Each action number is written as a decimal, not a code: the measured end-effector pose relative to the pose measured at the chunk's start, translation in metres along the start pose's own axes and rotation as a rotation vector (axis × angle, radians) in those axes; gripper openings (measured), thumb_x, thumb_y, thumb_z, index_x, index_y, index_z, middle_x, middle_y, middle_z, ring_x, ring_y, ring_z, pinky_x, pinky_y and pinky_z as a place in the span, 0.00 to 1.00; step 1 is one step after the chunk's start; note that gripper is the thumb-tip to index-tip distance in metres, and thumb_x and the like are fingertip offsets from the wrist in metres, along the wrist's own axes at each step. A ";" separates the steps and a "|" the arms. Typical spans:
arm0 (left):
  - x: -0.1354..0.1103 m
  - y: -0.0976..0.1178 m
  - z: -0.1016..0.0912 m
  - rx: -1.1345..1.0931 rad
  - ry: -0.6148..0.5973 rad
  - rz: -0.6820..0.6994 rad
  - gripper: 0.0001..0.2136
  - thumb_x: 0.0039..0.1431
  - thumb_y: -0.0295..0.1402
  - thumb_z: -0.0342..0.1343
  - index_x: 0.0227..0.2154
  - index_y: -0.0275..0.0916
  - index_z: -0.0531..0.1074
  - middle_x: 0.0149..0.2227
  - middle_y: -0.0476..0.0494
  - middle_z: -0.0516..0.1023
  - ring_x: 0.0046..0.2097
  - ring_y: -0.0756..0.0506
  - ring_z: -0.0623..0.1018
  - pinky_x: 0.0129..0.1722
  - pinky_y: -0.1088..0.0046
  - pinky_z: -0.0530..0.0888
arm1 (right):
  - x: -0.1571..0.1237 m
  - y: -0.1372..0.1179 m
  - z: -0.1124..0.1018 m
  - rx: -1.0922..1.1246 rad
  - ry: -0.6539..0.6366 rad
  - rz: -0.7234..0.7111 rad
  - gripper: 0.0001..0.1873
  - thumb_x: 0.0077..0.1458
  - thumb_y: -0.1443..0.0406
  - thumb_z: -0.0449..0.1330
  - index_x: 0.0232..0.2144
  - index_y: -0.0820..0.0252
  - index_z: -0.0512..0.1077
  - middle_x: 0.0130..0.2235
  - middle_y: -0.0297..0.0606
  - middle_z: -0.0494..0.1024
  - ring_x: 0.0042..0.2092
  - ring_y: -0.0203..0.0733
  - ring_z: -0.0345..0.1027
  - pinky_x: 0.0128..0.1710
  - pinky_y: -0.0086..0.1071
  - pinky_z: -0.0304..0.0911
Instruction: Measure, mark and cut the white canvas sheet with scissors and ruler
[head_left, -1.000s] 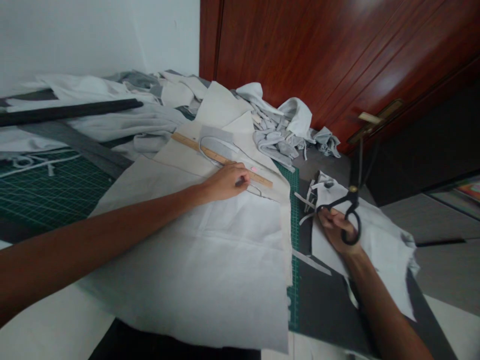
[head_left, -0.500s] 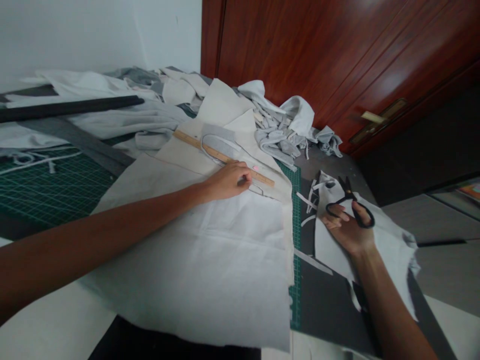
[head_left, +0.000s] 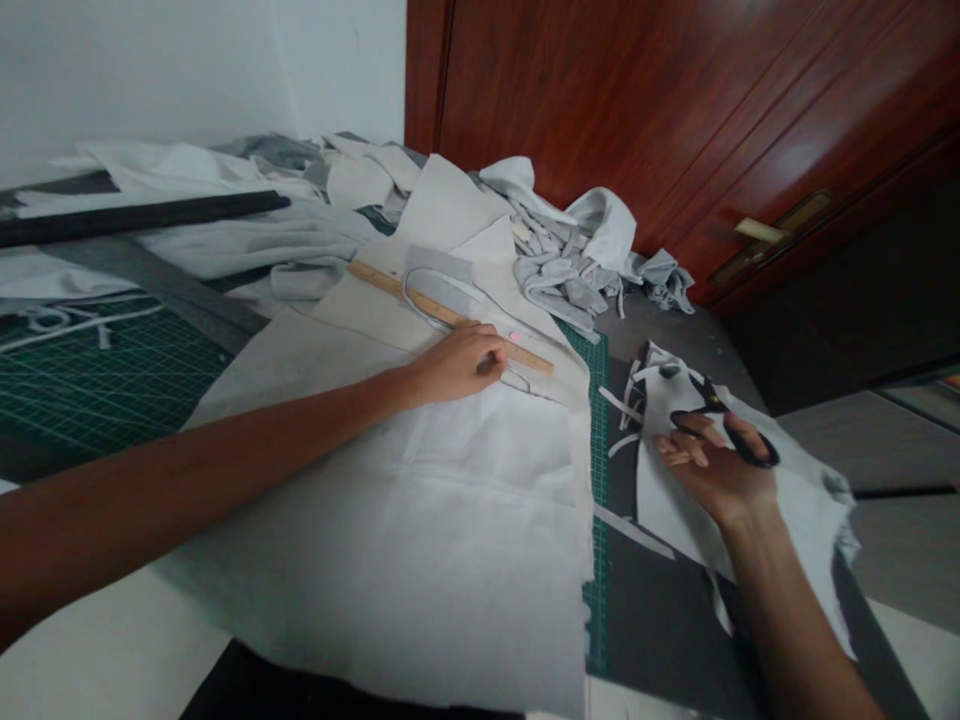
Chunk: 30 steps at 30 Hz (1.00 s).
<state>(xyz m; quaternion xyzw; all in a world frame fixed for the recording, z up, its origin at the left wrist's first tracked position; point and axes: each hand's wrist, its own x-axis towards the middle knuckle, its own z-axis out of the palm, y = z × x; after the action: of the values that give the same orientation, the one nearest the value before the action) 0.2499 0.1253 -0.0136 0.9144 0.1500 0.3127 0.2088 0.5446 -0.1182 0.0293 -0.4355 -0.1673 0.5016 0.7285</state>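
Note:
My left hand (head_left: 465,362) rests on a large white cloth (head_left: 450,500), its fingers curled into a pinch. Whatever is between the fingertips, if anything, is hidden. A wooden ruler (head_left: 529,358) lies slantwise on the cloth, partly behind that hand. Beside the ruler are a grey patch (head_left: 442,268) and a thin pale strip (head_left: 450,282) bent into a curve. Off to the right, my right hand (head_left: 724,470) holds black-handled scissors (head_left: 712,400) with fingers through the handle loops, palm up. The blades point away from me, above another white cloth piece (head_left: 799,500).
A green cutting mat (head_left: 598,440) shows at the cloth's right edge on the dark table (head_left: 660,600). Pale offcut strips (head_left: 634,530) lie nearby. Heaped cloth scraps (head_left: 555,275) lie at the back, before a reddish wooden door (head_left: 600,100). A black bar (head_left: 142,217) crosses the left.
My right hand has moved slightly right and toward me with the scissors, which have turned a little. My left hand stays in place on the cloth. The view has shifted slightly.

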 end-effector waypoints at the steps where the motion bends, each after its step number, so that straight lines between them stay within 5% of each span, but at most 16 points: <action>1: 0.000 0.000 0.000 0.004 -0.002 -0.001 0.04 0.61 0.27 0.54 0.30 0.39 0.72 0.36 0.44 0.77 0.43 0.43 0.77 0.48 0.65 0.70 | 0.000 0.001 0.000 0.005 0.006 0.003 0.12 0.52 0.62 0.66 0.28 0.52 0.64 0.23 0.24 0.63 0.20 0.32 0.51 0.33 0.40 0.68; 9: 0.000 -0.002 0.000 0.009 -0.004 0.023 0.04 0.61 0.28 0.55 0.31 0.39 0.72 0.36 0.44 0.77 0.43 0.43 0.77 0.48 0.66 0.69 | -0.002 0.000 0.001 -0.166 -0.033 0.050 0.15 0.54 0.53 0.65 0.28 0.52 0.65 0.22 0.23 0.59 0.18 0.32 0.47 0.38 0.43 0.72; 15: -0.001 -0.001 -0.001 0.001 -0.011 0.013 0.04 0.61 0.27 0.54 0.31 0.39 0.72 0.37 0.44 0.77 0.43 0.43 0.77 0.48 0.65 0.69 | -0.003 0.009 0.007 -0.080 0.023 0.125 0.14 0.54 0.55 0.65 0.28 0.53 0.65 0.22 0.24 0.60 0.18 0.32 0.46 0.31 0.41 0.69; 30: 0.000 0.000 -0.001 -0.007 -0.009 0.011 0.04 0.61 0.28 0.54 0.31 0.39 0.72 0.36 0.44 0.77 0.43 0.42 0.77 0.48 0.64 0.69 | 0.011 0.012 -0.006 -0.139 -0.069 0.141 0.19 0.55 0.55 0.69 0.27 0.54 0.63 0.20 0.20 0.58 0.15 0.28 0.40 0.27 0.36 0.67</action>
<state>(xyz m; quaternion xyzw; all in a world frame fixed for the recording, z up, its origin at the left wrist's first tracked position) 0.2494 0.1258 -0.0131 0.9159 0.1431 0.3102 0.2108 0.5467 -0.1103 0.0143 -0.4781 -0.1955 0.5534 0.6534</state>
